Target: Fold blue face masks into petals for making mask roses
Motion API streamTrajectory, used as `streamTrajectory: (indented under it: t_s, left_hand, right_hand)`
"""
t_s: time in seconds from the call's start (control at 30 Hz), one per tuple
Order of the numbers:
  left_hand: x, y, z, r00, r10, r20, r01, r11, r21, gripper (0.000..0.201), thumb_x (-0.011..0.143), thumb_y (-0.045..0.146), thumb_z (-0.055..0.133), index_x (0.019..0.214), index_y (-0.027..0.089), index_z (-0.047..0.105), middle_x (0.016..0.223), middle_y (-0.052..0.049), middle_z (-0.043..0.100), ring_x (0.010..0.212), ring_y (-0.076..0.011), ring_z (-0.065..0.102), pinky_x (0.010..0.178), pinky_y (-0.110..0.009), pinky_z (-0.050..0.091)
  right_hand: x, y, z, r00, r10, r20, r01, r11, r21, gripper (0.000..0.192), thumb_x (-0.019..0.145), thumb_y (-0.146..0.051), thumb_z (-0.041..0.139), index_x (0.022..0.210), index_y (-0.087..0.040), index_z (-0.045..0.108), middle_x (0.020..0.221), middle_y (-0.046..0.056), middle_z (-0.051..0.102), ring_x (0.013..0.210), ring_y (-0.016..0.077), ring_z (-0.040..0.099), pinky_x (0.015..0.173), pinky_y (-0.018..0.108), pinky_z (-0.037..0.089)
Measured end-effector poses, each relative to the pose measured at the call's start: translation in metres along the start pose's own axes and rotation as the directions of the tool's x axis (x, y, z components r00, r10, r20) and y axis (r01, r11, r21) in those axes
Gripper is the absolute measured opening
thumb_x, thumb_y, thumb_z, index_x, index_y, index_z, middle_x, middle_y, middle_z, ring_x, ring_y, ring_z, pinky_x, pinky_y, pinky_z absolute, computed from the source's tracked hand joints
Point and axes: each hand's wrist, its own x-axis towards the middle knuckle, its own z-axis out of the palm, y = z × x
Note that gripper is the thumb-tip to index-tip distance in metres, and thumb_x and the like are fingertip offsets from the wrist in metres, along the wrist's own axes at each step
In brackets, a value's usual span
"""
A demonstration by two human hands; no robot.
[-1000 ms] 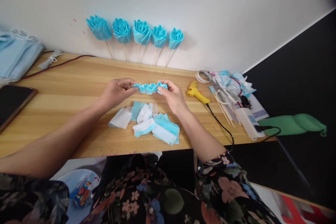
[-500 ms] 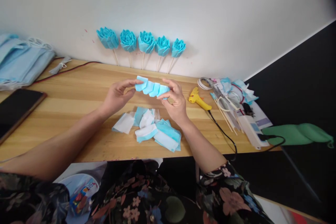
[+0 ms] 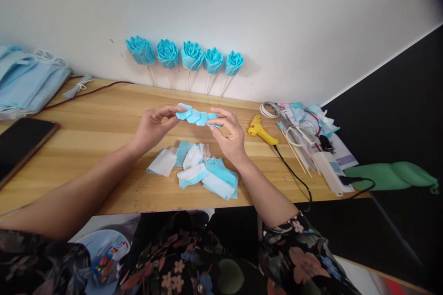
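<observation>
Pale-blue strip of overlapping folded fabric pieces (image 3: pixel 194 116): held up above brown wooden table (image 3: pixel 114 189), beyond pile of loose blue-and-white fabric pieces (image 3: pixel 192 174). Left hand (image 3: pixel 152 125): thumb and fingers pinching strip's left end. Right hand (image 3: pixel 231 136): thumb and fingers pinching right end. Right of pile: yellow plastic glue gun (image 3: pixel 263 134). Farther beyond pile: five bright-blue folded-fabric roses (image 3: pixel 192 57) on thin sticks (image 3: pixel 188 81), before white wall (image 3: pixel 284 32).

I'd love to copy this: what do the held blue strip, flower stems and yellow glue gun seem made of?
Blue strip: probably matte nonwoven fabric, from its flat folds.
Flower stems: likely bare, dull wood, being pale tan and straight.
Yellow glue gun: apparently smooth, hard plastic, from its even colour and moulded shape.
</observation>
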Motion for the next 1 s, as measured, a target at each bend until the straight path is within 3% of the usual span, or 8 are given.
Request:
streamTrajectory:
  t_s: [0.1, 0.2, 0.3, 0.4, 0.5, 0.73, 0.87, 1.0]
  left_hand:
    - [0.002, 0.002, -0.001, 0.999, -0.029, -0.021, 0.03, 0.998, 0.051, 0.025, 0.081, 0.042, 0.076, 0.096, 0.021, 0.079, 0.089, -0.005, 0.076, 0.087, -0.0213, 0.068, 0.08, -0.034, 0.053]
    - [0.004, 0.002, -0.003, 0.999, 0.022, -0.024, -0.019, 0.993, 0.113, 0.023, 0.079, 0.042, 0.077, 0.092, 0.023, 0.081, 0.083, -0.005, 0.072, 0.083, -0.0206, 0.064, 0.073, -0.032, 0.051]
    - [0.005, 0.002, -0.002, 0.997, 0.069, -0.018, -0.067, 0.991, 0.117, 0.021, 0.077, 0.043, 0.079, 0.088, 0.025, 0.082, 0.09, -0.005, 0.071, 0.089, -0.0215, 0.064, 0.076, -0.034, 0.052]
    - [0.004, -0.001, -0.001, 1.0, -0.028, -0.001, 0.028, 0.999, 0.04, 0.023, 0.076, 0.046, 0.079, 0.083, 0.024, 0.081, 0.094, -0.006, 0.075, 0.092, -0.0233, 0.066, 0.08, -0.036, 0.054]
    - [0.004, -0.003, 0.0, 0.988, -0.154, -0.001, 0.154, 0.988, -0.026, 0.026, 0.075, 0.046, 0.079, 0.088, 0.023, 0.08, 0.082, -0.004, 0.074, 0.076, -0.0196, 0.065, 0.072, -0.034, 0.054]
    - [0.005, -0.001, -0.001, 0.984, -0.176, 0.001, 0.176, 0.981, -0.082, 0.039, 0.084, 0.045, 0.072, 0.115, 0.022, 0.074, 0.075, -0.002, 0.067, 0.066, -0.0153, 0.059, 0.064, -0.029, 0.051]
    - [0.004, -0.001, -0.002, 0.976, -0.173, 0.13, 0.189, 0.975, -0.119, 0.053, 0.088, 0.054, 0.066, 0.131, 0.023, 0.064, 0.079, -0.002, 0.066, 0.07, -0.0167, 0.061, 0.063, -0.029, 0.05]
    - [0.004, -0.003, -0.001, 0.96, -0.137, 0.244, 0.163, 0.983, -0.088, 0.072, 0.081, 0.049, 0.076, 0.143, 0.022, 0.053, 0.09, -0.005, 0.069, 0.074, -0.0167, 0.063, 0.063, -0.027, 0.048]
  right_hand:
    - [0.0, 0.006, 0.002, 0.998, 0.062, -0.016, -0.061, 0.997, 0.051, 0.013, 0.09, -0.025, 0.065, 0.094, -0.032, 0.075, 0.108, 0.0, 0.074, 0.108, 0.0198, 0.066, 0.104, 0.042, 0.048]
    - [0.0, 0.015, 0.004, 0.967, 0.254, 0.002, -0.25, 0.953, 0.17, 0.02, 0.086, -0.037, 0.069, 0.104, -0.028, 0.073, 0.097, 0.0, 0.074, 0.089, 0.0164, 0.068, 0.086, 0.034, 0.055]
    - [0.0, 0.021, 0.006, 0.914, 0.401, 0.053, -0.399, 0.874, 0.277, 0.041, 0.081, -0.047, 0.072, 0.117, -0.027, 0.069, 0.089, -0.001, 0.072, 0.077, 0.0143, 0.064, 0.071, 0.029, 0.054]
    - [0.002, 0.022, 0.006, 0.878, 0.468, 0.104, -0.473, 0.813, 0.34, 0.049, 0.079, -0.051, 0.074, 0.121, -0.028, 0.066, 0.083, -0.002, 0.07, 0.073, 0.0147, 0.064, 0.07, 0.03, 0.055]
    - [0.002, 0.021, 0.006, 0.851, 0.507, 0.139, -0.517, 0.759, 0.395, 0.051, 0.076, -0.051, 0.077, 0.12, -0.029, 0.066, 0.086, -0.001, 0.073, 0.075, 0.0159, 0.067, 0.073, 0.032, 0.057]
    - [0.0, 0.022, 0.008, 0.835, 0.525, 0.169, -0.546, 0.745, 0.384, 0.054, 0.076, -0.055, 0.076, 0.121, -0.028, 0.066, 0.095, 0.001, 0.078, 0.086, 0.0195, 0.073, 0.085, 0.039, 0.06]
    - [-0.002, 0.02, 0.01, 0.827, 0.531, 0.187, -0.56, 0.742, 0.369, 0.056, 0.076, -0.057, 0.075, 0.122, -0.027, 0.066, 0.095, 0.002, 0.079, 0.088, 0.0209, 0.074, 0.088, 0.041, 0.06]
    - [-0.004, 0.017, 0.013, 0.824, 0.526, 0.211, -0.564, 0.722, 0.402, 0.049, 0.077, -0.053, 0.076, 0.118, -0.027, 0.069, 0.091, 0.001, 0.078, 0.083, 0.019, 0.073, 0.086, 0.038, 0.06]
